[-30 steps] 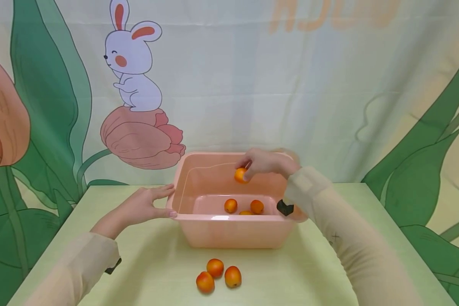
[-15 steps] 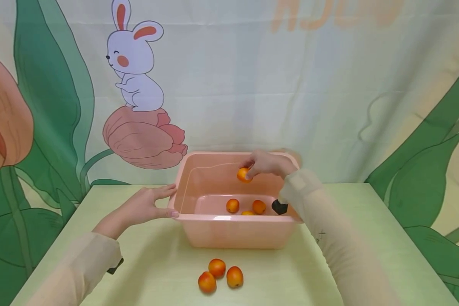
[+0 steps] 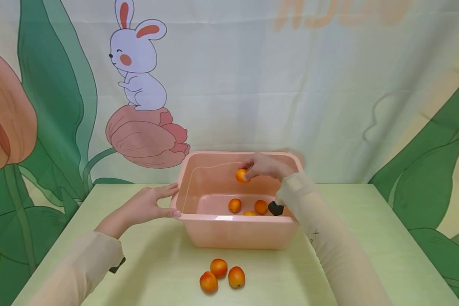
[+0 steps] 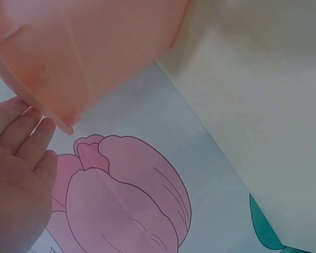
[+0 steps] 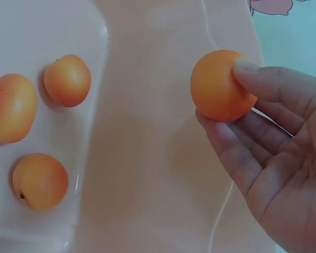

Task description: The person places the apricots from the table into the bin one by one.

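Observation:
My right hand [image 3: 265, 165] pinches a small, round, apricot-like orange fruit [image 5: 219, 86] between thumb and fingertips, inside the pink basin [image 3: 241, 231] and above its floor. In the right wrist view, the thumb lies on top of the fruit and the fingers support it from below. Three similar fruits lie on the basin's floor, among them one fruit [image 5: 67, 80] near the wall. My left hand [image 3: 147, 207] rests at the basin's left rim, thumb at the near corner, fingers extended. The left wrist view shows the fingertips [image 4: 45, 129] right at the rim from outside.
In front of the basin, three more orange-red fruits lie close together on the pale green table [image 3: 352, 238], one of them a fruit [image 3: 236, 277] on the right. Behind the table hangs a curtain [image 3: 233, 85] printed with a rabbit and tulips.
The right wrist and sleeve have swung a little left while the pinched fruit stays over the basin. My left hand keeps its place on the rim. The head view has shifted slightly.

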The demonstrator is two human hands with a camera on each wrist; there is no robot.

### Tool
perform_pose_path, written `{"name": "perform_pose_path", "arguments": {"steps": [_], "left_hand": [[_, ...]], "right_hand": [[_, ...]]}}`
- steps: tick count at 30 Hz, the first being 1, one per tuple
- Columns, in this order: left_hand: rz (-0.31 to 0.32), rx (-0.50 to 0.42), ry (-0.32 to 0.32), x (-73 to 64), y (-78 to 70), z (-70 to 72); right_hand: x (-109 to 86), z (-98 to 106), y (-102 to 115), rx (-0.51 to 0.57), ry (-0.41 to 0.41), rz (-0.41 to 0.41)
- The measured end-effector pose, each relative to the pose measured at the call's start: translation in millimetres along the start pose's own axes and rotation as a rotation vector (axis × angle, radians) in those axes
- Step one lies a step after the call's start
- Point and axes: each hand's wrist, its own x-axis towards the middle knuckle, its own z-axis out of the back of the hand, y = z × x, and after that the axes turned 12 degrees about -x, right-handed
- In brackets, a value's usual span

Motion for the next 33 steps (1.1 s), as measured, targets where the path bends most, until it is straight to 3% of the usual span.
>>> {"name": "perform_pose_path", "arguments": {"steps": [8, 12, 15, 22, 29, 33], "left_hand": [[-0.005, 0.0, 0.002, 0.4, 0.8, 0.3], [-0.003, -0.004, 0.005, 0.1, 0.5, 0.5], [0.003, -0.01, 0.006, -0.5, -0.3, 0.5], [0.003, -0.013, 0.002, -0.6, 0.4, -0.4], [0.0, -0.01, 0.002, -0.2, 2.2, -0.9], [0.003, -0.011, -0.005, -0.2, 3.0, -0.3]], "right_hand": [[4.4, -13, -9, 0.061, -0.019, -0.029], [2.4, -22, -13, 0.227, -0.043, -0.179], [4.1, -27, -15, 0.277, -0.03, -0.243], [15.4, -33, -18, 0.067, 0.033, -0.089], [17.9, -38, -20, 0.077, 0.073, -0.141], [21.2, -39, -20, -0.009, 0.076, -0.084]]}}
